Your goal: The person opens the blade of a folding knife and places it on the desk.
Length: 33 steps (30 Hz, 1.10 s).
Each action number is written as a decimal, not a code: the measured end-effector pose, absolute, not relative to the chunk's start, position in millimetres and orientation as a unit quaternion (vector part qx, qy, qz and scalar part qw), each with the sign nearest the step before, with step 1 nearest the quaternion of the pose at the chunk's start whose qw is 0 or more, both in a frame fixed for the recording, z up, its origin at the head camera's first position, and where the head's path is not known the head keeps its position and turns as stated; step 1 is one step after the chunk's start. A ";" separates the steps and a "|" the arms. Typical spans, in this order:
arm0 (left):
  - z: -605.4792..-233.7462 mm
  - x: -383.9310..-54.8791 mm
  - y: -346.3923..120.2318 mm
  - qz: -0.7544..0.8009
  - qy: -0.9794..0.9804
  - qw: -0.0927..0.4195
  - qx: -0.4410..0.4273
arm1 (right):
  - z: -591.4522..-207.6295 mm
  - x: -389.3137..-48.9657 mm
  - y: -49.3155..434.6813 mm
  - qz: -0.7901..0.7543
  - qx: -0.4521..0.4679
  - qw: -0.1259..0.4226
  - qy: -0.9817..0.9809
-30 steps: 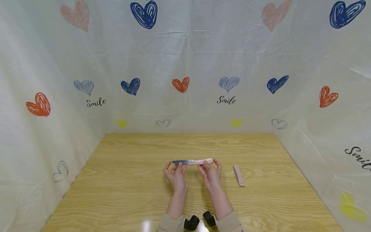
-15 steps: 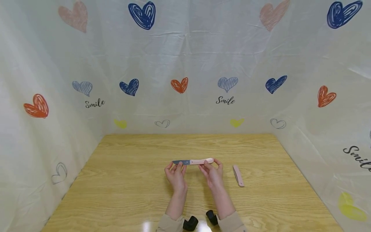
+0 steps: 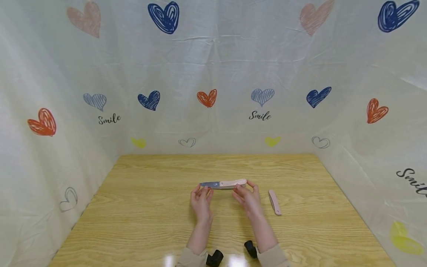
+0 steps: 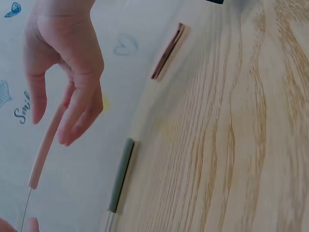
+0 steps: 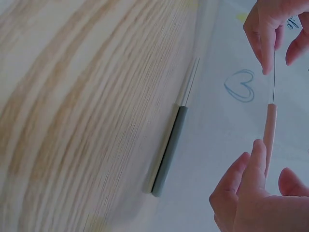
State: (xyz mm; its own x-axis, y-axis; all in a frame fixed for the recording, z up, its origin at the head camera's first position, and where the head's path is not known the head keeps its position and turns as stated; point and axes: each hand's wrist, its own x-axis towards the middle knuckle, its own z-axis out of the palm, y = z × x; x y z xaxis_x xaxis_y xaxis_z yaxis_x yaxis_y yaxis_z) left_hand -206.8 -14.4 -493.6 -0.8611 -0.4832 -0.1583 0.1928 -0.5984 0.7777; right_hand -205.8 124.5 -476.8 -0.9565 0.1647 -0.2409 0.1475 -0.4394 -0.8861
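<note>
A pink-handled folding knife (image 3: 232, 183), blade out, is held level above the table between both hands. At the blade end on the left, the left hand (image 3: 201, 205) pinches the blade with its fingertips. The right hand (image 3: 251, 201) grips the butt of the handle; in the right wrist view its fingers lie along the handle (image 5: 271, 126). A second unfolded knife with a grey-green handle (image 4: 121, 176) lies on the table beyond; the held knife mostly covers it in the head view. Right of the right hand lies a folded pink knife (image 3: 275, 202), its blade tucked in.
The wooden table (image 3: 150, 207) is enclosed at the back and both sides by a white curtain (image 3: 230, 70) printed with hearts and "Smile". Black wrist cameras (image 3: 215, 258) sit at both cuffs.
Both hands have spread slightly apart, and the held knife has shifted a little right and away. A sliver of the grey-green knife now shows just below it. The folded knife stays put.
</note>
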 end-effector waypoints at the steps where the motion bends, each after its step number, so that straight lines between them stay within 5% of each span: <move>1: -493.4 -206.5 -15.4 -0.875 -0.405 0.194 0.179 | -476.3 -205.3 125.8 0.830 -0.143 0.000 -0.539; 16: -490.4 -203.2 -31.3 -0.867 -0.446 0.148 0.163 | -467.9 -205.3 155.3 0.776 -0.128 -0.050 -0.616; 33: -498.8 -197.2 -62.3 -0.793 -0.600 -0.002 0.107 | -471.8 -200.6 171.4 0.723 -0.062 -0.102 -0.681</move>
